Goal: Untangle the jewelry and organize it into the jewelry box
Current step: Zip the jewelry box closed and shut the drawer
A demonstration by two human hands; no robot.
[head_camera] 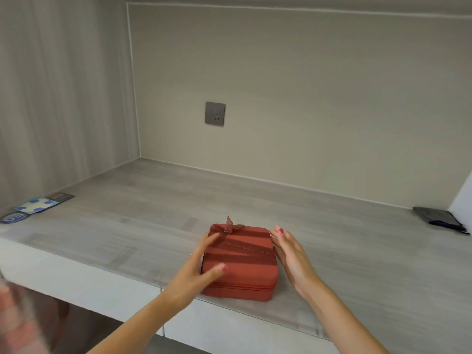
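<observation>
Only closed jewelry box between both hands, contents hidden

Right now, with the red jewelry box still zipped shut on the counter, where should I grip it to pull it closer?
Probably by its two flat side walls, one hand from each side. The jewelry box lies flat with rounded corners; the left hand and right hand already flank it. Avoid the ribbon bow, which looks flimsy.

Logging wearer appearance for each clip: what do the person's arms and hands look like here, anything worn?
Both forearms are bare as far as the frame shows: no sleeves, watch or bracelets in view. The left hand and right hand have fingernails painted a reddish pink. No gloves; the picture is too blurred to tell whether any rings are worn.
</observation>
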